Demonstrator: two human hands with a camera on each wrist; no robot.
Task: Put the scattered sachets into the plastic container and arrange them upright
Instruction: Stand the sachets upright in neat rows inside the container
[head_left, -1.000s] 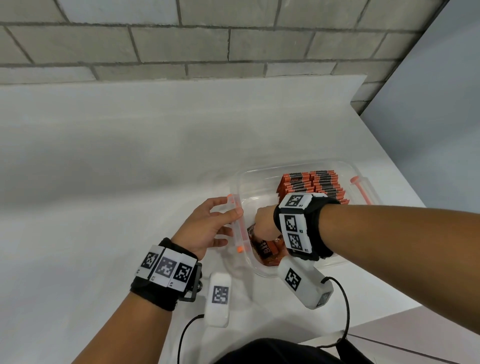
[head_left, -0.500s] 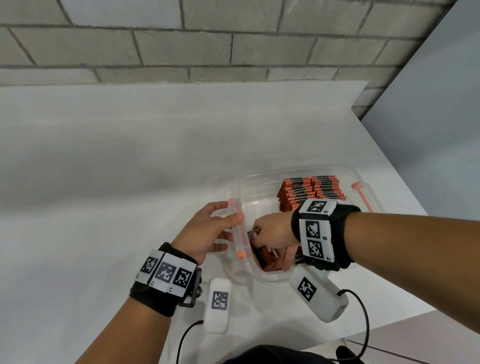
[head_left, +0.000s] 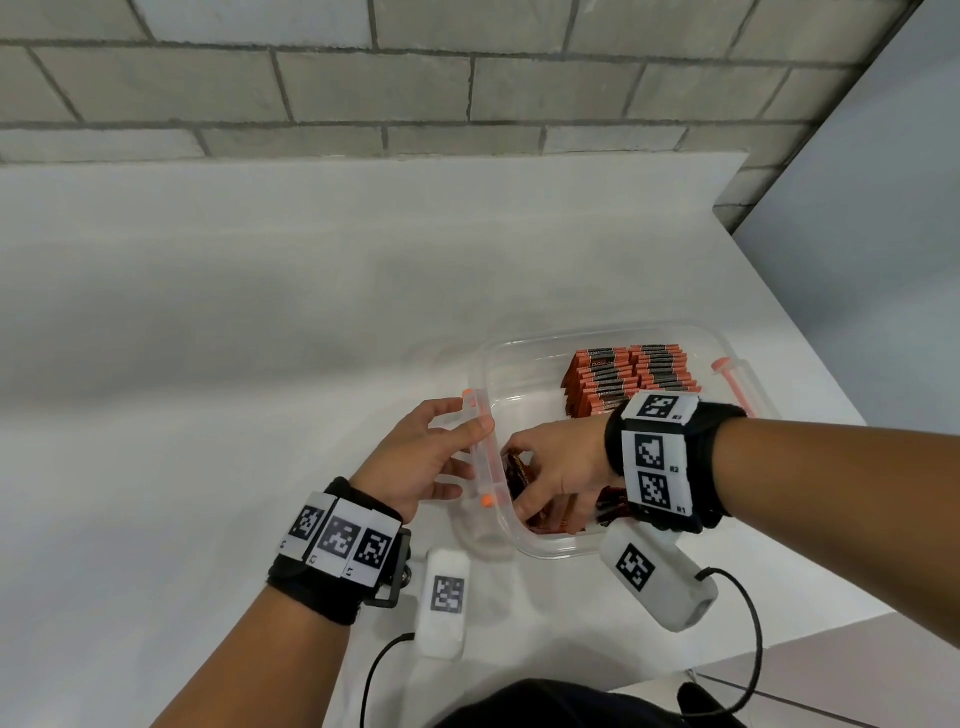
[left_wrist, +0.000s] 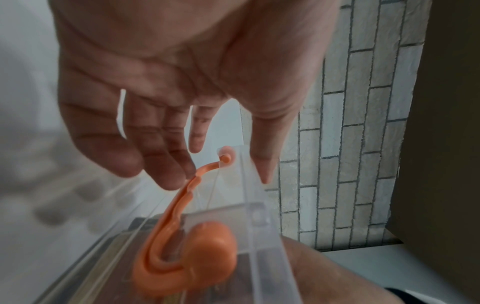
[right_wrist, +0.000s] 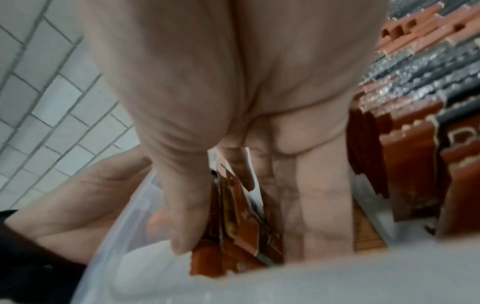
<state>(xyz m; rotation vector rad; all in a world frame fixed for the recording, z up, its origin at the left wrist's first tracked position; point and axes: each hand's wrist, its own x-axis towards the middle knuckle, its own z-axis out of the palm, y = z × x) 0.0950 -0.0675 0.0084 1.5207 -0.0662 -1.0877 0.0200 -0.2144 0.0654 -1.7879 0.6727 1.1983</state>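
One clear plastic container (head_left: 597, 340) with rounded corners is sitting on the white table (head_left: 208, 364), and everything else is placed by it. Two orange clip handles are showing on it: one at its left end (head_left: 485, 500) and one at its right end (head_left: 727, 376). The left hand (head_left: 421, 462) is holding the container's left end, its thumb lying over the rim and its fingers spread against the outer wall by the clip. Inside the container, toward its far right part, two neat rows of orange-and-black sachets (head_left: 628, 379) are standing upright, packed side by side; the exact number in each row cannot be told. In the container's near left corner, the right hand (head_left: 558, 470) is reaching in and pinching a small bunch of brown-orange sachets (right_wrist: 241, 236) between thumb and fingers; the right wrist view is too blurred to count them. A few more loose sachets (head_left: 610, 506) are lying in the container's near part, just under the right wrist.
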